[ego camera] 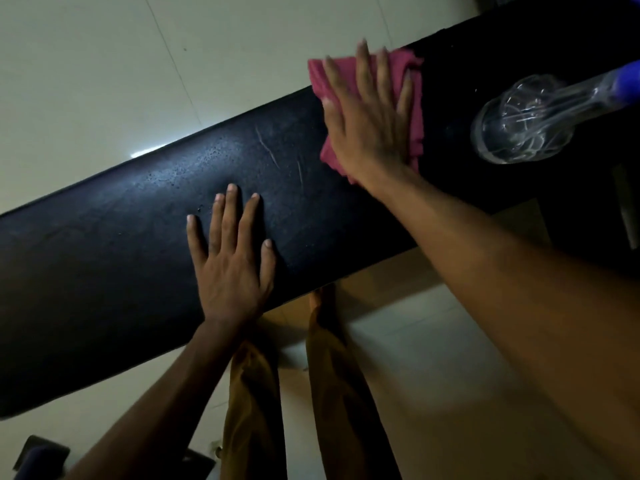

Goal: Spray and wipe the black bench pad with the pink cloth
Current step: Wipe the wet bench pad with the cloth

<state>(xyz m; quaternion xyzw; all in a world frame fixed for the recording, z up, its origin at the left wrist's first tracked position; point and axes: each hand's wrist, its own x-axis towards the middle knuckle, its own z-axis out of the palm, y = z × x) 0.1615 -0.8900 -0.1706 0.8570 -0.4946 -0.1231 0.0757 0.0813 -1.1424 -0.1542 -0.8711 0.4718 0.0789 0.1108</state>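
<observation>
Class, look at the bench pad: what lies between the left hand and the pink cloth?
Only bare bench pad, with scratches, between the left hand and pink cloth, in the head view.

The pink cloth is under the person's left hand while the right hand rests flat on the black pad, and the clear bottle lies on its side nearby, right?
Not quite: the hands are swapped. The head view shows the right hand pressing the pink cloth, while the left hand rests flat on the black pad. The clear bottle does lie on its side nearby.
</observation>
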